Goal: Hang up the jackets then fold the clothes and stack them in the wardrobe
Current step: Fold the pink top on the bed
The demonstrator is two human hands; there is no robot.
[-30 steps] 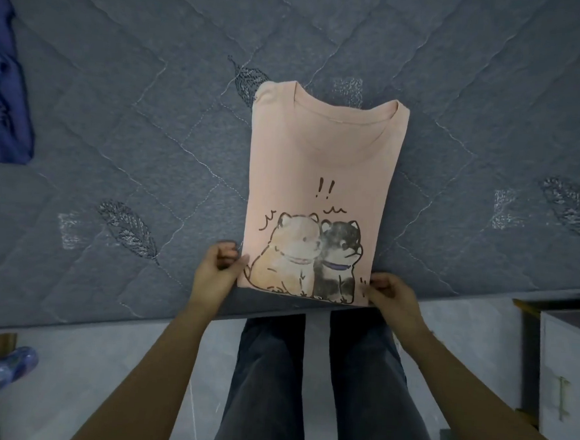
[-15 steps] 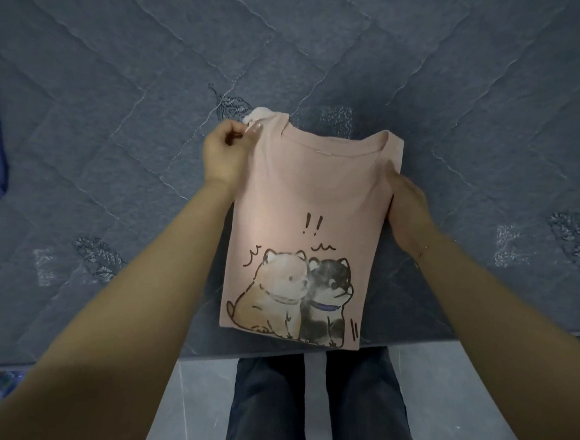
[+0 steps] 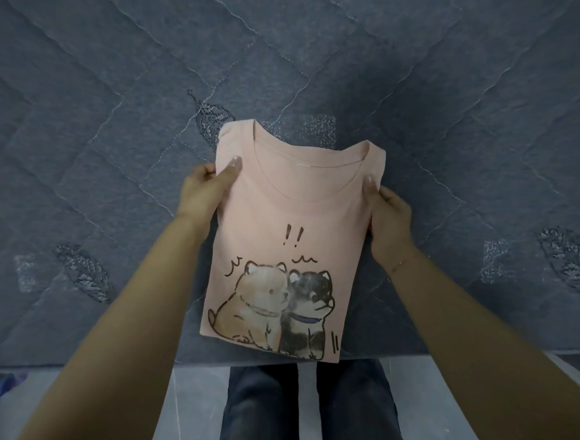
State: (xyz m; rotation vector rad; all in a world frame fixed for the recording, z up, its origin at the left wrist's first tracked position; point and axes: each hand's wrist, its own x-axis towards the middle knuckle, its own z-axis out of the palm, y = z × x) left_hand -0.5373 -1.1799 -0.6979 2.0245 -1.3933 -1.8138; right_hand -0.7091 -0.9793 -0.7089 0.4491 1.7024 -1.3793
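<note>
Legs in dark jeans [image 3: 305,416] at bed edge. Pink t-shirt [image 3: 292,220], folded narrow, lies on grey quilted bed [image 3: 118,104]. Left hand [image 3: 203,193] and right hand [image 3: 389,223] pinch its sides near the shoulders, thumbs on top.

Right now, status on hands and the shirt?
Left hand and right hand grip the pink T-shirt sides. Shirt folded on grey bed. Nothing in the way.

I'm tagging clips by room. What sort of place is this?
Probably a bedroom: a quilted grey mattress serves as the folding surface, a pink T-shirt lies folded on it, and grey floor tiles show beneath.
</note>
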